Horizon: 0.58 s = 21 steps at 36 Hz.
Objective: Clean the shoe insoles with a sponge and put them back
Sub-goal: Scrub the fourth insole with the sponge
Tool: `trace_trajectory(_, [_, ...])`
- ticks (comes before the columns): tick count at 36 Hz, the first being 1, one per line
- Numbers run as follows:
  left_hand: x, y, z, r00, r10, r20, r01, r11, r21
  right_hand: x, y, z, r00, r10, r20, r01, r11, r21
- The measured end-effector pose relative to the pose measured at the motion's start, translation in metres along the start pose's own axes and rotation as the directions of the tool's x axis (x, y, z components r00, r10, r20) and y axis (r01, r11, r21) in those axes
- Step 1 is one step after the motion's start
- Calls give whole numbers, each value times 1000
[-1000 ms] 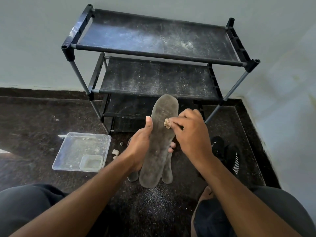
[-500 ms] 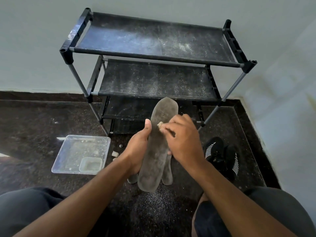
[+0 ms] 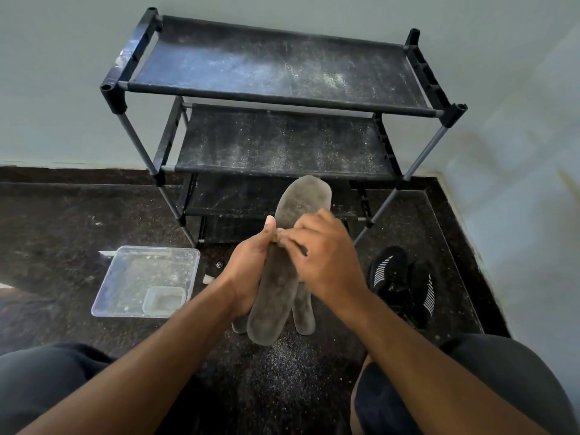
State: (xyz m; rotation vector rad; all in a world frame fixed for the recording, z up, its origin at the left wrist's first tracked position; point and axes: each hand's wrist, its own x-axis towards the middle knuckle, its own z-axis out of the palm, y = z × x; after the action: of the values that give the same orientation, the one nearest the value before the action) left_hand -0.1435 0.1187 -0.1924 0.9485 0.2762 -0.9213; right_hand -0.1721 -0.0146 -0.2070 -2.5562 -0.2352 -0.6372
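Insole [image 3: 279,296], grey, dusty, long

The insole [image 3: 284,277] at centre frame looks like matt grey felt — soft and fuzzy, with no shine. The rack [image 3: 282,89] above it has dark woven cloth shelves dusted with pale grit, dull grey metal tubes and black plastic corner joints. At left the tray [image 3: 125,296] is clear, glossy plastic — the floor [image 3: 78,221] polished dark speckled stone.
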Motion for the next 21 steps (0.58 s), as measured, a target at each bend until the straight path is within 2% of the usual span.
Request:
trace_trajectory(5, [-2,-2,0,997,-47,68,44,998,48,11,20,-10,956,226,-185,-230,973,3])
trace_trajectory(11, [0,-4,-2,996,-36,81,35,999,2,1,2,-2,998,22,-56,-22,1000,-7])
trace_trajectory(16, [-2,-4,0,995,-42,92,38,998,47,10,23,-9,965,198,-171,-211,976,-62])
trace_trajectory(18, [-2,-4,1,995,-36,91,33,999,29,9,16,-7,975,170,-141,-179,982,-53])
trace_trajectory(21, [0,-4,-1,996,-25,90,24,1000,5,1,2,-4,997,51,-50,-53,998,-30])
